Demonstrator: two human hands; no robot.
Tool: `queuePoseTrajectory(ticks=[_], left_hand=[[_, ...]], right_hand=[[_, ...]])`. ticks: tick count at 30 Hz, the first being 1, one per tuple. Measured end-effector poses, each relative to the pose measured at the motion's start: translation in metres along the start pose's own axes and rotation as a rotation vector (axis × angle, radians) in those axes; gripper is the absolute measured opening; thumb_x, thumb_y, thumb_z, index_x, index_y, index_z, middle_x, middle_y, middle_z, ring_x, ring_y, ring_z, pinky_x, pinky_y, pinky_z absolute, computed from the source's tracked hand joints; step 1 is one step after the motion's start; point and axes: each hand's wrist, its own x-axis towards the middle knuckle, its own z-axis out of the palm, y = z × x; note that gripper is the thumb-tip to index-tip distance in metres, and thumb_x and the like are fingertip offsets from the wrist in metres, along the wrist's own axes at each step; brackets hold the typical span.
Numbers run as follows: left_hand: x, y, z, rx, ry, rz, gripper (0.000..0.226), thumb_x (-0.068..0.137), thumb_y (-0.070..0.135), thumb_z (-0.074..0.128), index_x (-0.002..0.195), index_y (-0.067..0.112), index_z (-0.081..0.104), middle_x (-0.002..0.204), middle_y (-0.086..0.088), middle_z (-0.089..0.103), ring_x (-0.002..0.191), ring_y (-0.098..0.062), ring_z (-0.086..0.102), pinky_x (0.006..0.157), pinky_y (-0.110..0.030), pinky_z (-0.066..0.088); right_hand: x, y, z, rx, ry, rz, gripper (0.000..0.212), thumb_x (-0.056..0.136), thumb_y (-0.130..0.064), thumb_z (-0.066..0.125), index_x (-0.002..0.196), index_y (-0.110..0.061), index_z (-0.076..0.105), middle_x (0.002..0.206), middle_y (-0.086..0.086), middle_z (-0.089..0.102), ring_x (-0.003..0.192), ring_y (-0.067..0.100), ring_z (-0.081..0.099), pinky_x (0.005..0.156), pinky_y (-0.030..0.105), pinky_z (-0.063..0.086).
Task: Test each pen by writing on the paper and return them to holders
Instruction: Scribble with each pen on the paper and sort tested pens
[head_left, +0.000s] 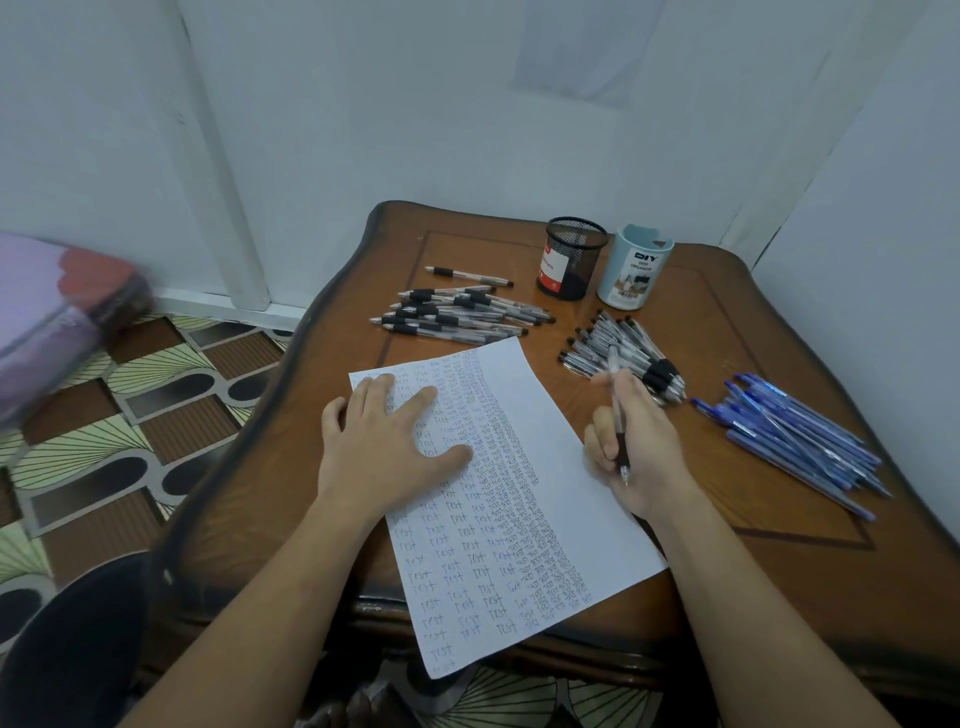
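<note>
Testing step: right hand grips 1 pen, tip down; left hand flat, fingers spread, on paper; next likely needs tip on blank column.

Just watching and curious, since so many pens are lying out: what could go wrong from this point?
The paper overhangs the table's near edge. If the left hand pressing on it lifts, the sheet might slide off. The pen gripped in the right hand looks much like those in the loose pile right beside it, so tested and untested ones could easily get mixed up.
</note>
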Motion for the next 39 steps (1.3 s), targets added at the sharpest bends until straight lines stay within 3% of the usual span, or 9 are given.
queuePoseTrajectory(ticks=[4,7,11,13,17,20,24,32,39], left_hand=[[0.000,0.000,-0.001,0.004,-0.006,-0.004,0.080,0.081,0.084,0.036,0.151,0.046,0.026,0.165,0.001,0.010,0.152,-0.019,0.002,0.120,-0.050,-0.002],[0.001,0.001,-0.001,0.009,-0.007,-0.008,0.080,0.080,0.085,0.034,0.150,0.047,0.025,0.165,0.001,0.009,0.152,-0.020,0.002,0.120,-0.050,-0.001],[0.002,0.000,-0.001,0.016,-0.012,-0.008,0.083,0.079,0.087,0.030,0.151,0.047,0.022,0.166,0.002,0.007,0.152,-0.020,0.001,0.120,-0.050,-0.001],[0.002,-0.001,-0.001,0.015,-0.015,-0.007,0.083,0.078,0.087,0.029,0.151,0.047,0.022,0.166,0.002,0.006,0.152,-0.020,0.000,0.120,-0.050,-0.002],[0.003,-0.002,0.000,0.025,-0.004,0.000,0.083,0.078,0.087,0.028,0.151,0.047,0.021,0.165,0.002,0.007,0.152,-0.019,0.000,0.119,-0.050,-0.001],[0.002,-0.002,0.001,0.014,0.011,0.005,0.083,0.078,0.086,0.029,0.151,0.047,0.022,0.165,0.001,0.008,0.151,-0.019,0.001,0.119,-0.050,0.000],[0.003,-0.002,0.001,0.014,0.016,0.012,0.083,0.079,0.086,0.029,0.151,0.046,0.021,0.165,0.001,0.008,0.152,-0.018,0.000,0.119,-0.050,-0.002],[0.003,-0.002,0.002,0.016,0.010,0.002,0.083,0.079,0.086,0.029,0.152,0.047,0.020,0.166,0.001,0.006,0.152,-0.019,-0.002,0.119,-0.050,-0.003],[0.001,-0.002,0.001,-0.008,0.021,0.010,0.082,0.079,0.085,0.031,0.151,0.047,0.021,0.166,0.001,0.006,0.152,-0.019,-0.003,0.119,-0.050,-0.006]], right_hand=[[0.001,0.002,0.001,-0.205,-0.003,-0.035,0.041,0.109,-0.039,0.034,0.095,-0.009,0.059,0.044,0.005,0.044,0.033,0.015,0.036,0.036,0.022,0.030],[0.003,-0.008,0.003,-0.560,0.019,-0.148,0.034,0.108,-0.036,0.040,0.095,-0.014,0.063,0.052,0.007,0.054,0.039,0.017,0.042,0.038,0.025,0.034],[0.035,-0.034,-0.005,-1.081,0.108,-0.239,0.016,0.103,-0.031,0.052,0.111,-0.022,0.063,0.094,-0.001,0.066,0.077,0.013,0.059,0.064,0.029,0.046],[0.056,-0.049,-0.010,-1.262,0.179,-0.288,0.024,0.101,-0.024,0.053,0.124,-0.023,0.061,0.112,0.002,0.066,0.098,0.023,0.060,0.080,0.038,0.050],[0.088,-0.073,-0.021,-1.416,0.313,-0.359,0.035,0.098,-0.014,0.050,0.131,-0.016,0.061,0.117,0.010,0.067,0.099,0.028,0.058,0.076,0.036,0.045],[0.103,-0.075,-0.030,-1.503,0.313,-0.238,0.031,0.098,-0.013,0.050,0.125,-0.012,0.064,0.112,0.010,0.068,0.094,0.027,0.059,0.073,0.033,0.043],[0.103,-0.070,-0.035,-1.509,0.233,-0.081,0.033,0.098,-0.012,0.051,0.126,-0.009,0.067,0.125,0.015,0.067,0.112,0.032,0.061,0.086,0.035,0.047],[0.103,-0.068,-0.030,-1.474,0.294,-0.268,0.032,0.094,-0.012,0.051,0.119,-0.011,0.072,0.125,0.012,0.068,0.109,0.030,0.062,0.092,0.040,0.052],[0.105,-0.041,0.050,-1.330,-0.045,-0.414,0.023,0.101,-0.015,0.055,0.111,-0.018,0.075,0.121,0.003,0.063,0.109,0.019,0.057,0.099,0.036,0.046]])
